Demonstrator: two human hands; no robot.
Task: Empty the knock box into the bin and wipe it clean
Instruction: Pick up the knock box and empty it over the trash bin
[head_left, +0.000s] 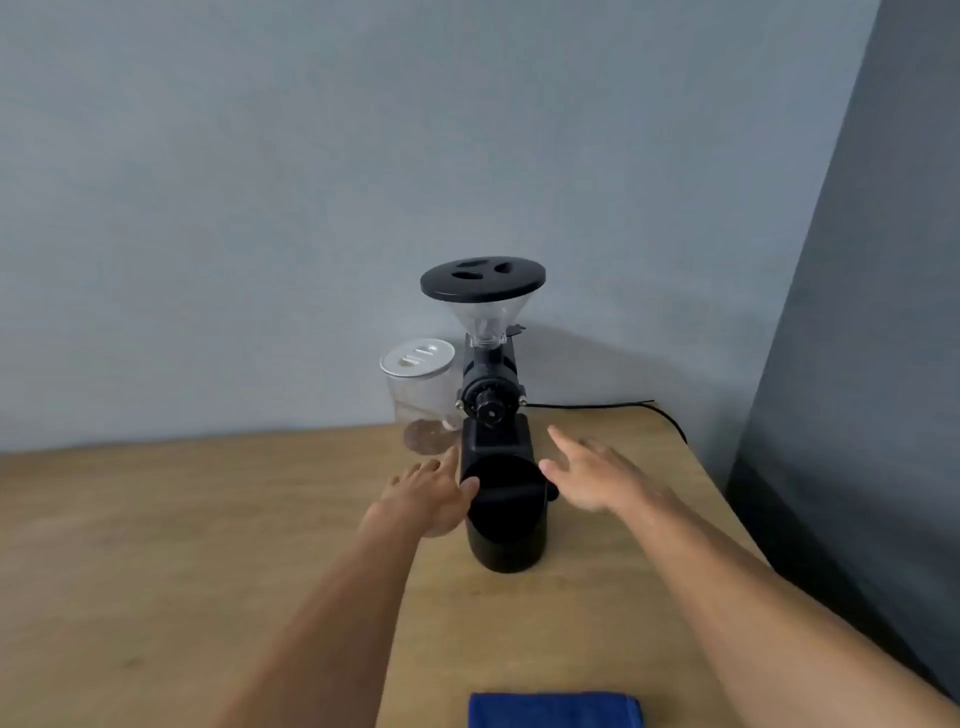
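A black cylindrical knock box (506, 525) with a bar across its open top stands upright on the wooden table (208, 545), just in front of a coffee grinder. My left hand (431, 493) is open at its left side, thumb touching the rim. My right hand (597, 475) is open at its right side, fingers spread, close to the rim but not gripping it. A folded blue cloth (556, 709) lies at the table's near edge. No bin is in view.
A black coffee grinder (491, 384) with a clear hopper and black lid stands behind the knock box. A clear jar (423, 400) with a white lid sits to its left. A black cable (623, 408) runs to the table's right edge, beside a dark wall panel.
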